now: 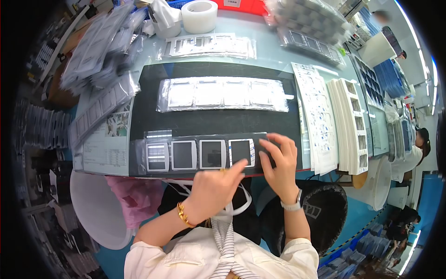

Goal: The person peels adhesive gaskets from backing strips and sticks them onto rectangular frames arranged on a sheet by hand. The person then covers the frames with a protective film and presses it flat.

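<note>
Nearest, I wear a gold bracelet (184,215) on the left wrist and a pale-banded watch (291,206) on the right. My left grip (211,188) has one finger extended to the rightmost white frame (240,148); whether it touches or holds anything, I cannot tell. My right grip (281,162) is open, thumb and forefinger apart, at the right end of the clear plastic strip (213,154). That strip lies along the near edge of the black mat (209,123) and carries four white-bordered frames in a row; the rightmost bears blue marks on its right side. Farther in, a second, glossy strip (223,94) lies across the mat. Right of the mat, on the counter (253,28), stands a stack of white frame strips (344,125). Beyond the mat lie further wrapped strips (209,45), then a tape roll (200,17) and a red bin (244,5).
</note>
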Demonstrator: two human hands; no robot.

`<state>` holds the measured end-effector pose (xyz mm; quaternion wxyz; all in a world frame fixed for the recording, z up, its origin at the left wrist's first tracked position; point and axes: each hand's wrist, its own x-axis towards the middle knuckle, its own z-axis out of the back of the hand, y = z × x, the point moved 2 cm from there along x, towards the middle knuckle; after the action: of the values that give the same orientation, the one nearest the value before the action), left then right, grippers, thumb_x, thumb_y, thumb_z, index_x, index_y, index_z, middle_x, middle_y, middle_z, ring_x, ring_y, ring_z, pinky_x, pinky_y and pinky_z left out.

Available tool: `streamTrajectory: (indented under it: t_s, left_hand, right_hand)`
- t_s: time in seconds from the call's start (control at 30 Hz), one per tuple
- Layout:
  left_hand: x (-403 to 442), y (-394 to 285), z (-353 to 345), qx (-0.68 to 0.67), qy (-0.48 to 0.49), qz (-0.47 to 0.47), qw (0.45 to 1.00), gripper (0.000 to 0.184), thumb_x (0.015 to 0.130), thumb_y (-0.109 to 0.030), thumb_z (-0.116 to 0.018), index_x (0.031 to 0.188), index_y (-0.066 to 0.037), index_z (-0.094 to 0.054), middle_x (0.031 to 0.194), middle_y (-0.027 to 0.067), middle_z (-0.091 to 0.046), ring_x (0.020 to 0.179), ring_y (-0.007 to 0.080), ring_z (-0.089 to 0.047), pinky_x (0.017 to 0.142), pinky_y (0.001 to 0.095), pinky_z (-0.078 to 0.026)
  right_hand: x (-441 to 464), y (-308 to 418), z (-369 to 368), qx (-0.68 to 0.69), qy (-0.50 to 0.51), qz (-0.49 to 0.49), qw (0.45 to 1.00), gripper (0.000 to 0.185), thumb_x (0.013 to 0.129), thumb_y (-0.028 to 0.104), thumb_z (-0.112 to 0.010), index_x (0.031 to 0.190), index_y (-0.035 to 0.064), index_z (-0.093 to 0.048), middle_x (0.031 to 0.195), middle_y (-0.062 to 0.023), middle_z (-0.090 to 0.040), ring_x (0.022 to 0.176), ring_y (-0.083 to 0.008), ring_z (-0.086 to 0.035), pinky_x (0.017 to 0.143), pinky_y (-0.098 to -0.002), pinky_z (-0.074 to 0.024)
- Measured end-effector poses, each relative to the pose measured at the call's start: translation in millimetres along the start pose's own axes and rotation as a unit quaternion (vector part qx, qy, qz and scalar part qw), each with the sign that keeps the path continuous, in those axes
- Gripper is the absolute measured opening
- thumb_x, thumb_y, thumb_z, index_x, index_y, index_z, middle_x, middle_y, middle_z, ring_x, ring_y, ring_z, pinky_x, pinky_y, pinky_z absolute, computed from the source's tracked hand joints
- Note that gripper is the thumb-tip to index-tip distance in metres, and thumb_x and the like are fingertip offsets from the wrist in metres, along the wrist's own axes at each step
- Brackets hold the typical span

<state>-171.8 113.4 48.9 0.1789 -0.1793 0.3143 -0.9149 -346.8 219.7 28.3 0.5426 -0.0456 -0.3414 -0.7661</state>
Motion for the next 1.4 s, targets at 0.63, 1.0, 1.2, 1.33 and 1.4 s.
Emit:
streamTrajectory:
  t_s: [0.63, 1.0, 1.2, 1.33, 1.4]
  left_hand:
    - [-78, 41, 16, -0.238, -0.060, -0.005, 0.969, 0.016, 0.079, -0.017, -0.086, 0.087, -0.005, -0.080, 0.095, 0.0039, -0.077, 0.060, 0.0158, -0.066, 0.054, 0.0261, -0.050]
    - [-95, 50, 14, -0.211, -0.017, 0.087, 0.973, 0.013, 0.090, -0.016, -0.077, 0.096, -0.004, -0.078, 0.096, 0.0052, -0.074, 0.067, 0.0178, -0.068, 0.059, 0.0282, -0.052]
    - [-116, 100, -13, -0.337, 0.048, 0.216, 0.915, 0.030, 0.105, -0.019, -0.051, 0.114, -0.001, -0.074, 0.105, 0.0162, -0.074, 0.092, 0.0289, -0.071, 0.082, 0.0369, -0.053]
    - [-116, 112, -13, -0.194, 0.058, 0.283, 0.938, 0.031, 0.102, -0.026, -0.054, 0.102, -0.004, -0.076, 0.102, 0.0146, -0.075, 0.093, 0.0333, -0.071, 0.084, 0.0399, -0.054]
    - [-115, 106, -10, -0.141, 0.067, 0.225, 0.962, 0.034, 0.101, -0.030, -0.056, 0.093, -0.005, -0.077, 0.098, 0.0140, -0.075, 0.086, 0.0357, -0.070, 0.076, 0.0422, -0.055]
  right_hand:
    - [-42, 71, -24, 0.233, 0.194, 0.010, 0.953, 0.016, 0.086, 0.002, -0.074, 0.102, 0.0032, -0.070, 0.100, -0.0112, -0.072, 0.085, -0.0294, -0.068, 0.070, -0.0365, -0.0553]
    - [-40, 94, -34, 0.291, 0.180, 0.016, 0.939, 0.019, 0.081, 0.000, -0.076, 0.097, 0.0029, -0.065, 0.105, -0.0107, -0.067, 0.093, -0.0303, -0.064, 0.079, -0.0395, -0.0521]
    - [-36, 104, -22, 0.316, 0.195, 0.063, 0.926, 0.021, 0.081, -0.005, -0.073, 0.097, 0.0022, -0.063, 0.102, -0.0109, -0.065, 0.091, -0.0311, -0.063, 0.079, -0.0387, -0.0515]
    - [-16, 107, 4, 0.357, 0.160, 0.070, 0.918, 0.022, 0.080, -0.009, -0.070, 0.097, 0.0033, -0.063, 0.092, -0.0102, -0.066, 0.085, -0.0305, -0.064, 0.077, -0.0377, -0.0499]
    - [-8, 98, 1, 0.357, 0.100, 0.034, 0.928, 0.024, 0.081, -0.013, -0.066, 0.097, 0.0035, -0.064, 0.086, -0.0098, -0.066, 0.080, -0.0290, -0.064, 0.078, -0.0382, -0.0496]
